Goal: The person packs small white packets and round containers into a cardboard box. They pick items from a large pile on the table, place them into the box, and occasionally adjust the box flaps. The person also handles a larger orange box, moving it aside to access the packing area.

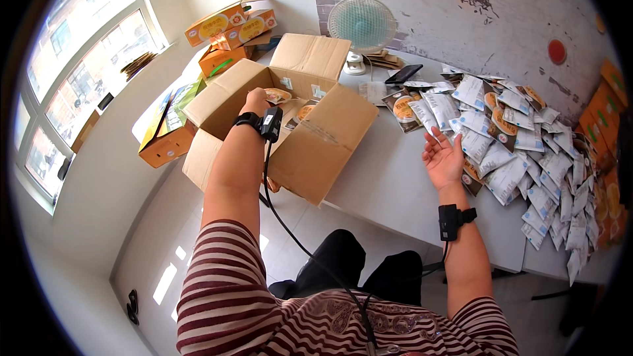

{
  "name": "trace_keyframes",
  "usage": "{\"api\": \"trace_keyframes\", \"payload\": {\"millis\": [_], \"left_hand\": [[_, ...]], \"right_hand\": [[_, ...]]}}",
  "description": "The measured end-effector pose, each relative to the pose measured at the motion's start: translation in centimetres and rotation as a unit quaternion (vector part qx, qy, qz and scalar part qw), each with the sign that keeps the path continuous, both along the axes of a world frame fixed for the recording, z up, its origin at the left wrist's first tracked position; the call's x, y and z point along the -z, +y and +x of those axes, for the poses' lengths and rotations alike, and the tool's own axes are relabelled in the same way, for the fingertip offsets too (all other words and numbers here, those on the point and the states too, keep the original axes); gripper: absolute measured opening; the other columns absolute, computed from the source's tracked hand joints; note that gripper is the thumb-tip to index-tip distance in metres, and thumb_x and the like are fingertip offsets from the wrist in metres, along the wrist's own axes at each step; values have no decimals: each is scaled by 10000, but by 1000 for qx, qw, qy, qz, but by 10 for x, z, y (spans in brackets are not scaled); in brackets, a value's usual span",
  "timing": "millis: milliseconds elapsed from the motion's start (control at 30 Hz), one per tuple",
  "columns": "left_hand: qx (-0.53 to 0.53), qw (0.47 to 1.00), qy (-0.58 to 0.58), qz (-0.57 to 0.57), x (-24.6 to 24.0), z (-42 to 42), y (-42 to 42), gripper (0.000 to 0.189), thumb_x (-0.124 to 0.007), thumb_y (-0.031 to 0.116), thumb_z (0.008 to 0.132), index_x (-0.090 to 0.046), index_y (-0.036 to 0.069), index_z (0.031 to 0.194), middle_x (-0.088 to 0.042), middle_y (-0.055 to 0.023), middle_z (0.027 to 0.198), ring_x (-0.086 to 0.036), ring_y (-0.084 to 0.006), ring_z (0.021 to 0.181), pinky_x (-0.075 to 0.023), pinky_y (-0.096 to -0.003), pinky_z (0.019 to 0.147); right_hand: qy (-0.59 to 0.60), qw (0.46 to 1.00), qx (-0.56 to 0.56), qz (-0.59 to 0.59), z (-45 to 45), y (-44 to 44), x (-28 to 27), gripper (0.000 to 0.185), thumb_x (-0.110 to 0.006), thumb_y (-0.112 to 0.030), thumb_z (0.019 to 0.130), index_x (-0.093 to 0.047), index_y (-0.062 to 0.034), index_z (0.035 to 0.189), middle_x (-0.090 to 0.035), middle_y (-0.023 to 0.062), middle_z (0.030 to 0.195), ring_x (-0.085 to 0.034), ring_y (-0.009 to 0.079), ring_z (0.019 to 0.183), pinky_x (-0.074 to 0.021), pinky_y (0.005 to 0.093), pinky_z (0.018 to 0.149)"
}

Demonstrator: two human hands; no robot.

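Observation:
My left hand (256,101) reaches into an open cardboard carton (324,141) with its flaps spread. Its fingers are at a brown-and-orange packet (278,95) inside; whether they grip it cannot be told. Another such packet (304,113) lies in the carton, partly hidden by a flap. On the right, my right hand (443,159) is palm up with fingers apart and nothing in it, beside a large heap of white-backed sachets (504,163). Some sachets in the heap show their brown printed side. Both wrists bear black strapped devices with cables.
A clip fan (362,24) and a dark phone (404,73) are at the back of the grey-white table (390,183). Orange printed boxes (216,24) are stacked at the back left, and a green-and-orange box (170,141) stands left of the carton. More orange boxes (601,123) line the right.

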State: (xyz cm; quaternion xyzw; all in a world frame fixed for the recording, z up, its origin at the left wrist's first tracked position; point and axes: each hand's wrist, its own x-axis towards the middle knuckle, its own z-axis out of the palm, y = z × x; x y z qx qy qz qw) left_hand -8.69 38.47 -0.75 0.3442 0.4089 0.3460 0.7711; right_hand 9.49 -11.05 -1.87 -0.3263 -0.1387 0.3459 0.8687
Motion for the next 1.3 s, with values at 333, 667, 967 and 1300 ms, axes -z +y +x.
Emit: {"api": "trace_keyframes", "payload": {"millis": [333,667,967,1300], "left_hand": [[202,637,498,552,16,-40,38,190,-590,20,764,-611,-27,947,-584,-191,957,-597,-248,939,-468,-376,806],[51,985,143,86,-15,-27,19,452,-488,177,908,-380,-24,1297,-268,-166,1448,-338,-257,1270,-336,-481,974],[77,986,103,105,-35,-26,-35,487,-531,277,887,-427,-28,1252,-414,-196,1321,-520,-313,1099,-453,-469,879],[8,944,18,329,-144,17,-129,427,-550,228,865,-490,52,1249,-424,-116,1316,-340,-261,1268,-299,-436,1012]], "right_hand": [[5,1000,-20,14,-12,13,-5,627,-357,-586,909,-571,-43,1139,-625,77,1002,-560,121,774,-458,261,690],[-2,999,-40,5,-14,19,-7,636,-347,-590,910,-563,-42,1150,-622,74,1005,-548,120,782,-452,265,706],[2,999,-40,-1,-4,13,0,664,-363,-619,893,-568,-40,1148,-634,65,980,-553,110,782,-451,253,695],[-5,999,-32,-15,-13,18,-4,688,-341,-650,881,-584,-54,1125,-647,55,964,-563,93,786,-451,235,699]]}}
